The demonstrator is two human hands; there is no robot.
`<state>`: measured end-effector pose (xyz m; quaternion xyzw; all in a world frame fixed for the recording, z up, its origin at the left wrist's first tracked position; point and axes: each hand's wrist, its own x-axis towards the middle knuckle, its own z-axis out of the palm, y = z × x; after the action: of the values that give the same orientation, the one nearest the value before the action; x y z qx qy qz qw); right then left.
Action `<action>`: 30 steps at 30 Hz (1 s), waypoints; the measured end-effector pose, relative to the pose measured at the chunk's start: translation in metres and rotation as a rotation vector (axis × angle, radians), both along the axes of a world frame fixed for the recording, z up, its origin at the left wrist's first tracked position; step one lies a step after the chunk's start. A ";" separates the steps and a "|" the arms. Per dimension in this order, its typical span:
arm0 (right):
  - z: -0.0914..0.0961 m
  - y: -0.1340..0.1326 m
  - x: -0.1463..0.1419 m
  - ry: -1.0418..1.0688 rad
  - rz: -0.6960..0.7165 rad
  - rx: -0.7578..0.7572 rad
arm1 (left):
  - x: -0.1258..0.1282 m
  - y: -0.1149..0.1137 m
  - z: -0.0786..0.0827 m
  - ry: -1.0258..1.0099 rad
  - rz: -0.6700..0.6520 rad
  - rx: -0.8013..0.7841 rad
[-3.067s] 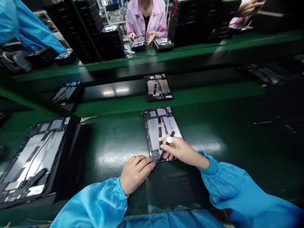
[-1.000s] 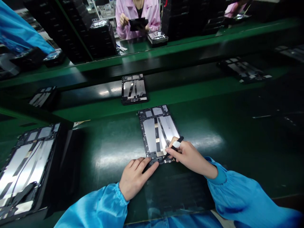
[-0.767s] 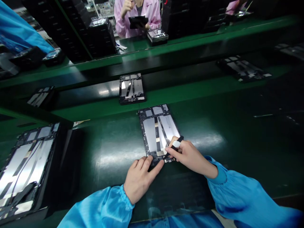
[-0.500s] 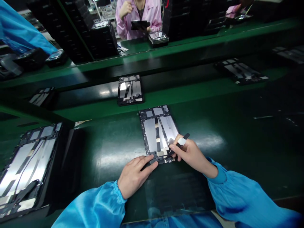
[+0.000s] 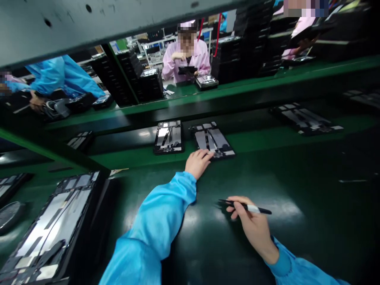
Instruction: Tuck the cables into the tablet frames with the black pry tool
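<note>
My left hand (image 5: 197,162) is stretched forward, its fingers on the near edge of an open tablet chassis (image 5: 212,139) that lies at the edge of the conveyor belt. Beside that chassis, to its left, a second open tablet (image 5: 168,136) lies on the belt. My right hand (image 5: 252,225) hovers over the dark green mat near me and grips a thin black tool with a white band (image 5: 246,206), held almost level with its tip pointing left.
A stack of open tablets (image 5: 50,225) sits at my near left. Another tablet (image 5: 305,118) lies on the belt at right. Across the line a person in pink (image 5: 187,59) holds a tablet beside black tray stacks (image 5: 139,79); a person in blue (image 5: 62,79) works at far left.
My left hand has pushed the tablet from the mat in front of me forward to the belt edge. My right hand has lifted the tool off it and drawn back. The camera has tilted up.
</note>
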<state>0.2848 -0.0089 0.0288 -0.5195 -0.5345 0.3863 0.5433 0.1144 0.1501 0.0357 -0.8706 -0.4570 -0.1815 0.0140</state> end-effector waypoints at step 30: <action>0.000 0.028 0.001 0.086 0.072 -0.232 | -0.124 -0.151 0.020 -1.199 0.723 -0.686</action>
<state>0.2863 0.0190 0.0286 -0.5424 -0.4809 0.4867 0.4875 -0.0099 -0.0012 0.0556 -0.3767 -0.6724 -0.4537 -0.4473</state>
